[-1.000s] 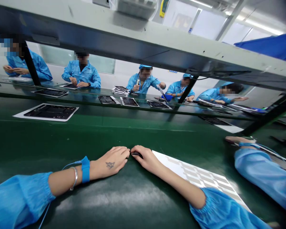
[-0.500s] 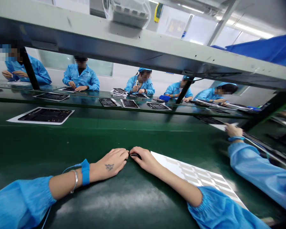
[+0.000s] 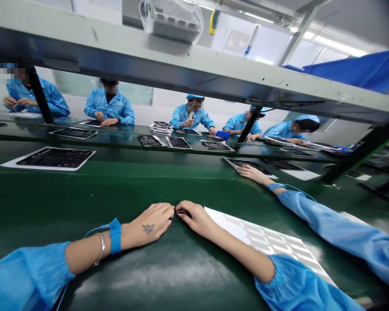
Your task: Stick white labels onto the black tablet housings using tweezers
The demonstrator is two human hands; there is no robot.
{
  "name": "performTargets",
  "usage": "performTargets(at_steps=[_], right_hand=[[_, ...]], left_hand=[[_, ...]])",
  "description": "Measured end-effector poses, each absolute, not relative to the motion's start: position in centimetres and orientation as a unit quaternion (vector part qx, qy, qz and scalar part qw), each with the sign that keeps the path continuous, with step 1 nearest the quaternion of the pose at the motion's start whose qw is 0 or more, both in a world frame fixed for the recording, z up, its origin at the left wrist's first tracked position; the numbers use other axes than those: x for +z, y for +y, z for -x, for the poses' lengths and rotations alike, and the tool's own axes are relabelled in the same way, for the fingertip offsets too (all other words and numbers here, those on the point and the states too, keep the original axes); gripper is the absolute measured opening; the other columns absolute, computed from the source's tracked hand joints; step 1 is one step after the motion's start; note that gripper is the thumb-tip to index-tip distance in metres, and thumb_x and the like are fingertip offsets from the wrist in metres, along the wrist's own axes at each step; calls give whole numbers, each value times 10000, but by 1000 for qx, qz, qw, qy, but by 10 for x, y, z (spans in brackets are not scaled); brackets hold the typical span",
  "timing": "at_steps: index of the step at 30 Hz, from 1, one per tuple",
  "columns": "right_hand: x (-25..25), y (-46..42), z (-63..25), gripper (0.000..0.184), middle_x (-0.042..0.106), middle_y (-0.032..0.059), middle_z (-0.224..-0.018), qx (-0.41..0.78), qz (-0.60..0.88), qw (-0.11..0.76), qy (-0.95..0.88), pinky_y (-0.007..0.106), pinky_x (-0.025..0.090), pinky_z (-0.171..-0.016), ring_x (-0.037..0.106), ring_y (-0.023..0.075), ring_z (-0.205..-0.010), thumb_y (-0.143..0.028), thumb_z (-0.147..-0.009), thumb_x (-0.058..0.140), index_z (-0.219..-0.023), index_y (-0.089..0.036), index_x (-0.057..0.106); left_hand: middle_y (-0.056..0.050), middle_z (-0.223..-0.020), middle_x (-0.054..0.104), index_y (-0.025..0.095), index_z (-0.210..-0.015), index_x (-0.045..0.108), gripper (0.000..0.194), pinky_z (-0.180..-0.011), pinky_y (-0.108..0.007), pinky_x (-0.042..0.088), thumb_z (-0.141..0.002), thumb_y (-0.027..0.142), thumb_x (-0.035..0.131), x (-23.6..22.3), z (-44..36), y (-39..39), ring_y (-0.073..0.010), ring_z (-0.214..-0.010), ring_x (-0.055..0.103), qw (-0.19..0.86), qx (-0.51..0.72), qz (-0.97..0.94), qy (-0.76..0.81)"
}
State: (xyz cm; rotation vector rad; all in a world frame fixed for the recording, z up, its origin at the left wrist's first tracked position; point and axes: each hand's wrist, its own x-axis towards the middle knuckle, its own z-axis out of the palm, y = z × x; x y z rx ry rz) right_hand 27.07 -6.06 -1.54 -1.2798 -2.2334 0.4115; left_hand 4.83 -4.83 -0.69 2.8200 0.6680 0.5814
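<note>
While the right hand [image 3: 196, 219] curls around a small dark object [image 3: 183, 213] at the surface [image 3: 149, 270], the left hand [image 3: 153, 222] rests half-closed beside it (I cannot tell whether it grips anything). Grey patches [image 3: 258, 237] line the nearby white sheet [image 3: 222, 221]; work probably remains, though what is done doesn't show.
</note>
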Motion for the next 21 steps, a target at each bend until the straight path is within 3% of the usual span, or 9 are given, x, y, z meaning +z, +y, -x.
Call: performTargets(at_steps=[21], right_hand=[[-17, -62, -272, 170, 688, 49, -897, 162, 476, 258, -825, 306, 461, -755, 647, 207, -839, -62, -881, 533, -915, -206, 615]], left_hand=[[-127, -1237, 624, 151, -1104, 544, 204, -1083, -423, 442, -1016, 187, 363, -10, -52, -48, -258, -1235, 556, 53, 161, -958, 233]])
